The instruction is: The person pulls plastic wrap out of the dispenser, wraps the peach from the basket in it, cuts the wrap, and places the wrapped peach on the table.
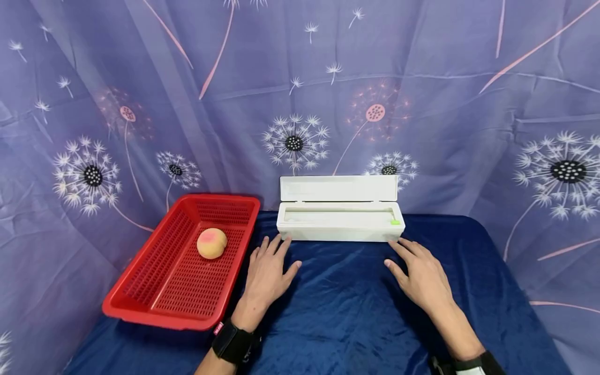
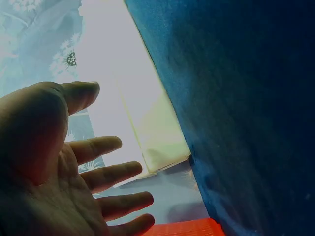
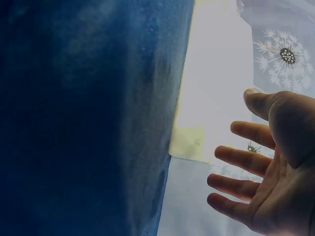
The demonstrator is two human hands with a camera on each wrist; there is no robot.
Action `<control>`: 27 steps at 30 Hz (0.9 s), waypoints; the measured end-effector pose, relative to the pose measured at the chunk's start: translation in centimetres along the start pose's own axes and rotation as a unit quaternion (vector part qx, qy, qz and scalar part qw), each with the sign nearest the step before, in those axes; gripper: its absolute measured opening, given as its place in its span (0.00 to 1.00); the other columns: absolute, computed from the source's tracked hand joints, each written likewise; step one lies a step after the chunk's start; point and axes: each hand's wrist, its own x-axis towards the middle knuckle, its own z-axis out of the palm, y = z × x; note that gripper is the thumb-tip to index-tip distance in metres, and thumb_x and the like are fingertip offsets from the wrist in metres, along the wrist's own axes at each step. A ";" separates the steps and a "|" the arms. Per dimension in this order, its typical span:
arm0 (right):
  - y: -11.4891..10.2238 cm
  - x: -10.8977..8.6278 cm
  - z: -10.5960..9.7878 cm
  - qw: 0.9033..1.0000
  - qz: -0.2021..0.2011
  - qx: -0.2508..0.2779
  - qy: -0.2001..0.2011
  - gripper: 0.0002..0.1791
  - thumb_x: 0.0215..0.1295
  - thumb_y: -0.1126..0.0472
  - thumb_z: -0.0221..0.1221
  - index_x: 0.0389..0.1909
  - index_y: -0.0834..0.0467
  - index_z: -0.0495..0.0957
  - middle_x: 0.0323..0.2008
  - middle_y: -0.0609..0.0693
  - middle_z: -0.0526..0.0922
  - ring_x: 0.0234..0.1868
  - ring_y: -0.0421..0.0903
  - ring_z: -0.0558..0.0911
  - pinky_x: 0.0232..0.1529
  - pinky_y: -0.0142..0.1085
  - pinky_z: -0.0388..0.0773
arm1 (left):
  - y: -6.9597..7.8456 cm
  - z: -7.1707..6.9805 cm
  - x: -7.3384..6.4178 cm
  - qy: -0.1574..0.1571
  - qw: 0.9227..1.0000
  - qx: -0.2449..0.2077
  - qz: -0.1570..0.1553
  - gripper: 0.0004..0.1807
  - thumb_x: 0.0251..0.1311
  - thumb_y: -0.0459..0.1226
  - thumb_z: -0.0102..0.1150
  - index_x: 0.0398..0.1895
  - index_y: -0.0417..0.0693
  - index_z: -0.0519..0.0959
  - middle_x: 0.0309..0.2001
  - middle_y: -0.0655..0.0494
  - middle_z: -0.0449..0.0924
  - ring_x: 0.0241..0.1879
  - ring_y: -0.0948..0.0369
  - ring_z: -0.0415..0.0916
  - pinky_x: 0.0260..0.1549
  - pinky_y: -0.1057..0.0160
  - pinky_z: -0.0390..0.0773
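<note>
A long white box [image 1: 339,232] sits at the back of the cloth-covered table, its hinged lid [image 1: 338,188] raised. Inside is a lengthwise trough, with a small green piece [image 1: 396,222] at its right end. My left hand [image 1: 266,273] has its fingers spread, fingertips by the box's front left corner. At the front right corner are the fingertips of my right hand [image 1: 424,276], also extended. Whether either hand touches the box I cannot tell. Both wrist views show straight fingers holding nothing, with the box [image 2: 142,98] pale and overexposed behind them.
Left of my left hand stands a red perforated basket [image 1: 187,297] with a peach [image 1: 212,243] in it. Dark blue cloth [image 1: 342,307] covers the table. Behind the box hangs a purple curtain [image 1: 262,67] printed with dandelions.
</note>
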 end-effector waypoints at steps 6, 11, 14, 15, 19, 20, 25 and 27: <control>0.0 0.0 0.0 1.000 0.003 -0.003 -0.004 0.30 0.70 0.53 0.70 0.69 0.61 0.79 0.68 0.67 0.77 0.67 0.72 0.75 0.63 0.68 0.70 | -0.2 0.0 0.1 0.012 1.000 0.000 0.008 0.36 0.70 0.55 0.65 0.76 0.48 0.74 0.73 0.43 0.73 0.74 0.34 0.66 0.67 0.33 0.68; 0.0 -0.1 0.0 1.000 -0.003 0.000 0.015 0.28 0.69 0.54 0.70 0.66 0.62 0.81 0.65 0.67 0.80 0.65 0.70 0.77 0.62 0.67 0.71 | -0.2 0.2 0.1 0.024 1.000 -0.002 0.015 0.34 0.70 0.53 0.67 0.73 0.46 0.77 0.70 0.42 0.76 0.72 0.36 0.69 0.66 0.34 0.69; 0.0 -0.1 0.0 0.999 -0.009 0.004 0.031 0.26 0.69 0.54 0.71 0.64 0.62 0.83 0.62 0.66 0.82 0.63 0.69 0.78 0.60 0.66 0.72 | -0.2 0.3 0.1 0.032 0.999 -0.011 0.016 0.32 0.70 0.52 0.67 0.71 0.45 0.78 0.69 0.42 0.77 0.70 0.38 0.71 0.65 0.35 0.71; 0.0 -0.1 0.0 0.999 -0.011 0.004 0.036 0.26 0.68 0.55 0.71 0.63 0.62 0.83 0.61 0.66 0.82 0.63 0.69 0.79 0.60 0.66 0.73 | -0.1 0.3 0.2 0.035 0.999 -0.014 0.015 0.31 0.70 0.51 0.67 0.70 0.45 0.79 0.68 0.42 0.78 0.70 0.38 0.72 0.65 0.35 0.71; 0.0 -0.1 0.0 0.999 -0.022 0.002 0.044 0.26 0.67 0.55 0.71 0.62 0.62 0.83 0.59 0.66 0.83 0.60 0.69 0.80 0.58 0.66 0.74 | 0.1 0.3 0.2 0.051 0.998 -0.019 0.014 0.28 0.69 0.49 0.68 0.67 0.45 0.81 0.65 0.44 0.81 0.68 0.42 0.74 0.62 0.38 0.74; 0.0 0.0 -0.1 0.999 -0.024 0.001 0.045 0.26 0.67 0.55 0.72 0.62 0.62 0.83 0.58 0.66 0.83 0.59 0.69 0.80 0.57 0.66 0.74 | 0.1 0.3 0.3 0.057 0.998 -0.018 0.014 0.27 0.69 0.49 0.69 0.66 0.45 0.82 0.64 0.44 0.81 0.67 0.43 0.75 0.61 0.38 0.74; -0.1 0.3 -0.4 0.998 -0.031 0.004 0.047 0.26 0.66 0.57 0.72 0.62 0.63 0.83 0.58 0.65 0.83 0.58 0.69 0.81 0.56 0.66 0.75 | 0.8 0.2 1.1 0.074 0.997 -0.023 0.019 0.23 0.68 0.47 0.70 0.60 0.45 0.84 0.61 0.46 0.83 0.64 0.45 0.77 0.58 0.41 0.77; -0.2 0.5 -0.6 0.998 -0.031 0.006 0.048 0.25 0.66 0.58 0.72 0.62 0.63 0.84 0.58 0.64 0.84 0.57 0.69 0.81 0.55 0.65 0.75 | 1.0 0.1 1.7 0.077 0.996 -0.026 0.021 0.21 0.69 0.47 0.69 0.59 0.46 0.84 0.60 0.47 0.83 0.62 0.45 0.78 0.57 0.42 0.78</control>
